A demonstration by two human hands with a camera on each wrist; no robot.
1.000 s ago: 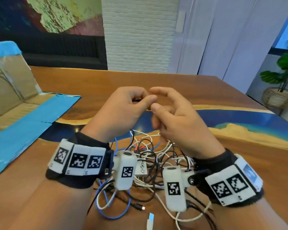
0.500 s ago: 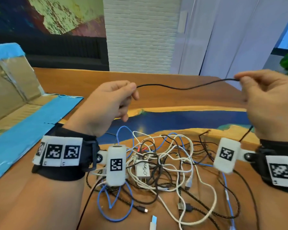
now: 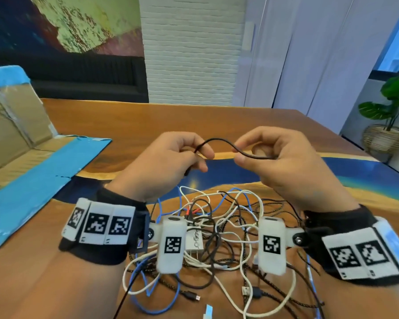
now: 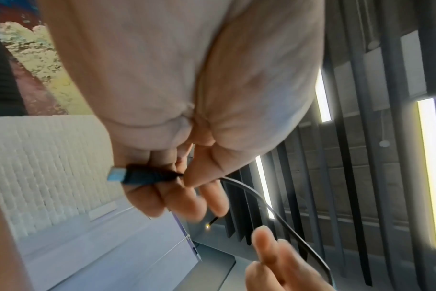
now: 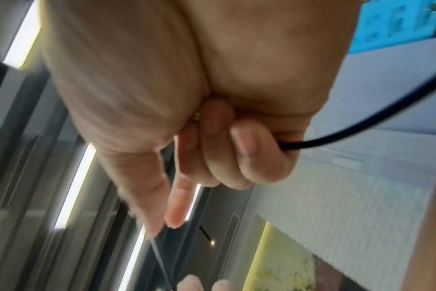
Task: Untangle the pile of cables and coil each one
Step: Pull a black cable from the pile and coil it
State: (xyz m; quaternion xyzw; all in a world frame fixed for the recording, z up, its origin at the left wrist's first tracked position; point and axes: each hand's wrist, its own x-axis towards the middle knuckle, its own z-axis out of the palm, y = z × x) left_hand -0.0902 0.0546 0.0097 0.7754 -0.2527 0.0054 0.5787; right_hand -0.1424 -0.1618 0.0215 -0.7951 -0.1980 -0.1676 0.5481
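Note:
A thin black cable (image 3: 219,142) arches between my two hands above the table. My left hand (image 3: 171,162) pinches one end of it; in the left wrist view its black plug with a blue tip (image 4: 137,176) lies across my curled fingers. My right hand (image 3: 274,162) pinches the cable between thumb and fingers, and in the right wrist view the black cable (image 5: 361,130) runs out of my curled fingers. Below both wrists lies the tangled pile of cables (image 3: 217,229): white, blue, black and braided ones, with a white charger plug (image 3: 194,242) among them.
The wooden table (image 3: 194,118) has a blue resin band across it. A flattened cardboard box with blue tape (image 3: 21,157) lies at the left. A potted plant in a basket (image 3: 387,132) stands on the floor at the far right.
My hands pulled apart with the black cable stretched between them, then came back together, so the cable now forms a short loop between them.

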